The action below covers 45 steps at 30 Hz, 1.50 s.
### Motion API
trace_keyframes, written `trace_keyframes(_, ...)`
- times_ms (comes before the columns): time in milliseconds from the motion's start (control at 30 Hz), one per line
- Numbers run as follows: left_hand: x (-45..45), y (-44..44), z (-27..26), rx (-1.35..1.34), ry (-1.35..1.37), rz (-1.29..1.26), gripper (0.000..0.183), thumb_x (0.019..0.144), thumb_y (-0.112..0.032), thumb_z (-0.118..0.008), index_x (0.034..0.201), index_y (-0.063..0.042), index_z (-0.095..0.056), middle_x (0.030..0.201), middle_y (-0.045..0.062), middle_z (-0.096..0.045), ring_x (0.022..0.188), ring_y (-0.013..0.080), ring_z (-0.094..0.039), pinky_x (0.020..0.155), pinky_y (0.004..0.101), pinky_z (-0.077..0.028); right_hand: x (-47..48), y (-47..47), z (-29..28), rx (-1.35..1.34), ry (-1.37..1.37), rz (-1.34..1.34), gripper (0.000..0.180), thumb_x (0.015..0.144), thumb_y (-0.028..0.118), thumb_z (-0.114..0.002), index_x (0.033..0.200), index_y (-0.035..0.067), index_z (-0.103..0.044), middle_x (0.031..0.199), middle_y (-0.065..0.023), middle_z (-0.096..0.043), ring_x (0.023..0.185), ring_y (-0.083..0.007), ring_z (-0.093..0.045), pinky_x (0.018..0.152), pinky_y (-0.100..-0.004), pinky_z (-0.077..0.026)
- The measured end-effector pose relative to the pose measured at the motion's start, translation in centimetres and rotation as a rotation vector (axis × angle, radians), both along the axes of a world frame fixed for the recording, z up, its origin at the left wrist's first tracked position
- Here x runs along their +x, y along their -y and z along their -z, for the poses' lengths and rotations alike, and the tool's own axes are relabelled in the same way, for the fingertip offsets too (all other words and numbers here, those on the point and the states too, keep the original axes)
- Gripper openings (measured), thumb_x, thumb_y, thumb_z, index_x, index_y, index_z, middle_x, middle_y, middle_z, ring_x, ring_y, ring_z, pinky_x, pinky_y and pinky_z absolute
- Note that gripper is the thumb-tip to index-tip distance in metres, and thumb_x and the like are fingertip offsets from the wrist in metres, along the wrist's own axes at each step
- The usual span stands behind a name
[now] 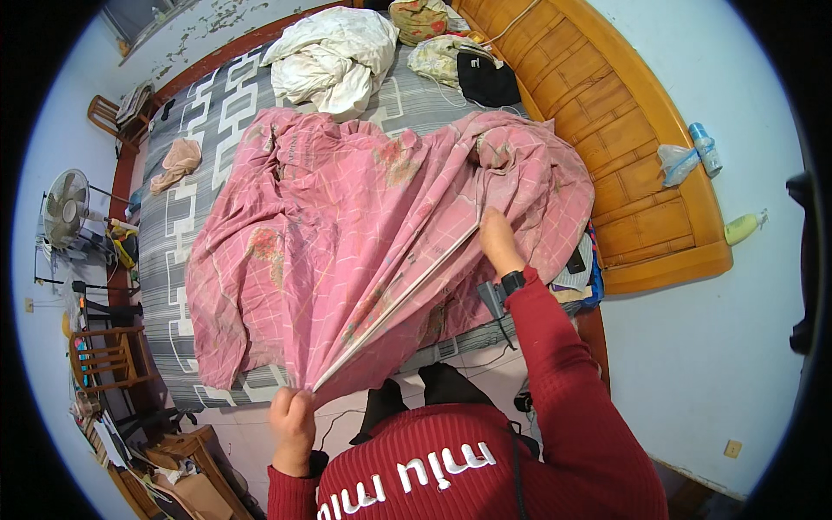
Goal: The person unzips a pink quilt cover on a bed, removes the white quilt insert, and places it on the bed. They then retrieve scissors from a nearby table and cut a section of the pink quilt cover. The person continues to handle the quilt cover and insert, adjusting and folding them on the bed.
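A pink checked duvet cover (338, 195) with floral patches lies spread and rumpled over the bed. My left hand (292, 416) grips its near edge, close to my body at the bed's front side. Higher up on the right, my right hand (499, 242) pinches the same edge near the wooden headboard. Between the two hands a pale zipper or edging strip (396, 312) is pulled taut on a diagonal. The cloth fans out in folds from my left fist. Fingertips of both hands are partly hidden by the fabric and the curled fingers.
A white quilt (331, 58) is heaped on the grey patterned mattress cover (227, 104). Pillows (429, 58) and a black cloth item (487, 78) lie by the wooden headboard (624, 149). A fan (66, 201) and a wooden chair (110, 357) stand left. A cord (338, 422) crosses the floor.
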<state>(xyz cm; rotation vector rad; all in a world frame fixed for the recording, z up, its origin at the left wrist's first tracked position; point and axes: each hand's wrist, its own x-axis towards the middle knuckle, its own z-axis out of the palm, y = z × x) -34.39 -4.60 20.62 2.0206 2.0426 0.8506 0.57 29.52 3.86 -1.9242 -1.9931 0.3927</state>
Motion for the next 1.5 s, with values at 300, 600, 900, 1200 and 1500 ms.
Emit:
trace_keyframes(300,-2.8,3.1,-0.1,-0.012,-0.021,-0.164,0.014,0.080,0.008,-0.062,0.087,-0.002,-0.056,0.080,0.012,-0.049,0.071,0.0283,-0.051,0.062,0.0366,-0.042,4.8,-6.6,-0.7,0.019,0.104,0.085,0.020,0.094,0.011,-0.042,0.104,0.001,-0.057,0.107,-0.0224,-0.065,0.097,-0.0441,-0.063,0.079,-0.0513,-0.051)
trace_keyframes(600,-2.0,1.7,0.1,-0.053,0.131,-0.235,0.011,0.083,0.006,-0.061,0.087,-0.001,-0.053,0.080,0.013,-0.049,0.071,0.0271,-0.049,0.064,0.0352,-0.041,-0.2,-2.5,0.0,0.088,-0.009,-0.008,0.027,0.088,0.026,-0.063,0.105,0.005,-0.064,0.104,-0.0203,-0.066,0.093,-0.0395,-0.064,0.080,-0.0489,-0.050)
trace_keyframes(900,-4.1,-1.0,2.1,-0.057,0.119,-0.254,0.006,0.090,0.001,-0.059,0.086,0.000,-0.053,0.080,0.010,-0.050,0.068,0.0207,-0.049,0.059,0.0298,-0.040,-6.4,19.3,5.2,-0.648,-0.055,-0.981,0.037,0.090,0.044,-0.056,0.085,0.009,-0.067,0.081,-0.0170,-0.068,0.078,-0.0409,-0.065,0.067,-0.0512,-0.050)
trace_keyframes(1200,-12.5,-11.7,9.5,-0.193,0.915,-0.638,0.018,0.102,-0.022,-0.052,0.088,-0.011,-0.055,0.078,-0.003,-0.050,0.067,0.0062,-0.048,0.059,0.0224,-0.043,9.2,19.7,8.1,-0.894,0.413,-0.526,0.038,0.090,0.038,-0.055,0.099,0.005,-0.070,0.097,-0.0200,-0.070,0.093,-0.0393,-0.068,0.079,-0.0499,-0.053)
trace_keyframes(1500,8.5,-15.7,17.7,-0.379,0.196,0.275,0.029,0.085,-0.020,-0.066,0.111,-0.008,-0.063,0.104,0.012,-0.066,0.097,0.0299,-0.064,0.084,0.0421,-0.050,-5.1,15.3,9.4,-0.702,-0.694,-0.217,0.051,0.087,0.035,-0.070,0.113,-0.007,-0.058,0.093,-0.0188,-0.069,0.088,-0.0262,-0.067,0.077,-0.0365,-0.054)
